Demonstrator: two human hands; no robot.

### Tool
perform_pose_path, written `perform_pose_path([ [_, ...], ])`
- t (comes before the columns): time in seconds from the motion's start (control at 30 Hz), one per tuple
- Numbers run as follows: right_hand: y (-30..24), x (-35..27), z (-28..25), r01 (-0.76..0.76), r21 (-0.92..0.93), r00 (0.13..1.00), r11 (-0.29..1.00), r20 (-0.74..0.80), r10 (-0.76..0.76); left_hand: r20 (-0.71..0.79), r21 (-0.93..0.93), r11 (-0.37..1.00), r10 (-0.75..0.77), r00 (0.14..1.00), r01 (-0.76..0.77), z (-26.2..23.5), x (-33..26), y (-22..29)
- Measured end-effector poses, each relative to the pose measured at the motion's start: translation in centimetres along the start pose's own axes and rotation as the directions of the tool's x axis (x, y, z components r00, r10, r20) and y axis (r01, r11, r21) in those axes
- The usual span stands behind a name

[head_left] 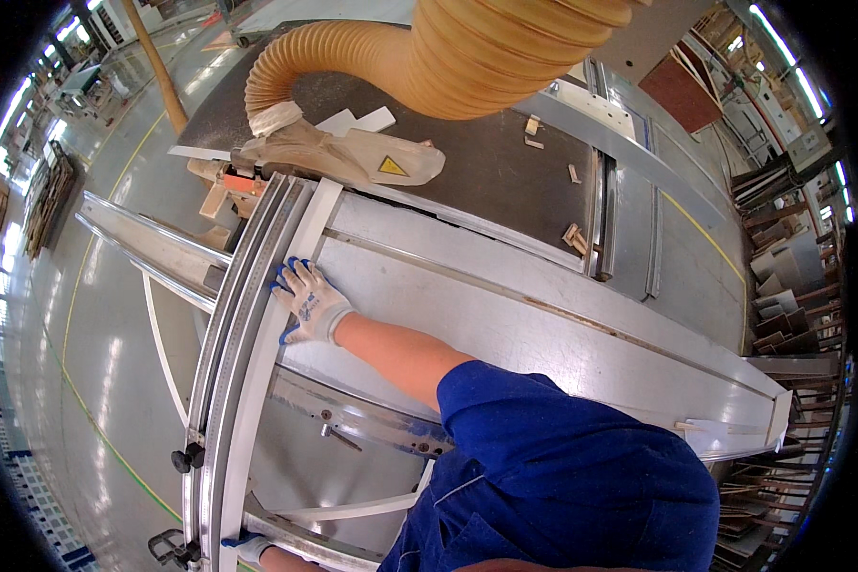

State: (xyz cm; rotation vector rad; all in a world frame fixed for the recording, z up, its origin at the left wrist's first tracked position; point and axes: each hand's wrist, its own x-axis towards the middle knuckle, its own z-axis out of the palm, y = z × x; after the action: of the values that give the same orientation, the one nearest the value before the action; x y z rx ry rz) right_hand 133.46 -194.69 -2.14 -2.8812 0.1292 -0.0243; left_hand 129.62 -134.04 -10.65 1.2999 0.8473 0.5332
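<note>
A long, narrow white strip (pixel 260 367) lies along the ribbed metal fence (pixel 221 381), across the end of a silver sliding table (pixel 467 296). My right hand (pixel 313 303), in a pale work glove with blue fingertips, rests palm down on the strip and the table beside it, fingers spread. Down at the lower edge, my gloved left hand (pixel 250 545) is at the strip's near end with a blue fingertip over it; its other fingers are mostly hidden. Past the strip's far end is a dusty saw guard (pixel 353 157) with a yellow warning triangle.
A thick ribbed orange hose (pixel 353 52) arches over the dark machine table (pixel 515 162) into the guard. Wood offcuts (pixel 574 236) lie there. A black knob (pixel 186 459) and a clamp (pixel 170 548) stick out from the fence. Stacked boards (pixel 782 315) stand at the right.
</note>
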Motion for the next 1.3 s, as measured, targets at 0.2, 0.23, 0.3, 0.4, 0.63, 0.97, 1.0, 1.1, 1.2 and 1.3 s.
perform_pose_path([
  [0.2,0.1,0.1,-0.1,0.0,-0.004,1.0,1.0,0.009,0.0,-0.005,0.0,1.0,-0.001,1.0,0.001,0.3,-0.1,-0.2],
  [0.23,0.1,0.2,-0.1,0.0,-0.005,1.0,1.0,0.013,0.0,-0.005,0.002,1.0,-0.001,1.0,0.001,0.5,-0.1,-0.2],
  [0.3,0.0,0.2,-0.3,-0.001,-0.011,1.0,1.0,0.025,0.001,-0.006,0.0,1.0,0.001,1.0,-0.001,0.5,0.0,-0.2],
  [0.4,-0.1,0.3,-0.4,-0.004,-0.022,0.999,1.0,0.045,0.005,-0.003,-0.002,1.0,0.0,1.0,0.0,0.8,0.1,0.0],
  [0.63,-0.2,0.3,-0.8,-0.006,-0.026,0.998,1.0,0.059,0.007,-0.006,-0.003,1.0,-0.002,1.0,0.002,1.2,0.2,0.0],
  [0.97,-0.2,0.2,-1.0,-0.006,-0.035,0.999,0.999,0.042,0.008,-0.01,-0.002,1.0,-0.004,1.0,0.004,1.2,0.1,0.0],
  [1.0,-0.1,0.2,-1.0,-0.003,-0.03,0.999,1.0,0.035,0.004,-0.012,-0.002,1.0,-0.005,1.0,0.004,1.1,0.1,0.0],
  [1.1,-0.1,0.2,-1.0,0.004,-0.019,1.0,1.0,0.02,-0.003,-0.012,-0.004,1.0,-0.006,1.0,0.006,1.1,0.2,0.0],
  [1.2,-0.2,0.3,-0.9,0.002,-0.02,1.0,1.0,0.013,-0.002,-0.012,-0.004,1.0,-0.007,1.0,0.007,1.0,0.1,0.0],
  [1.3,-0.2,0.2,-1.0,0.005,-0.024,1.0,1.0,0.007,-0.005,-0.015,-0.003,1.0,-0.009,1.0,0.009,0.9,0.1,0.1],
])
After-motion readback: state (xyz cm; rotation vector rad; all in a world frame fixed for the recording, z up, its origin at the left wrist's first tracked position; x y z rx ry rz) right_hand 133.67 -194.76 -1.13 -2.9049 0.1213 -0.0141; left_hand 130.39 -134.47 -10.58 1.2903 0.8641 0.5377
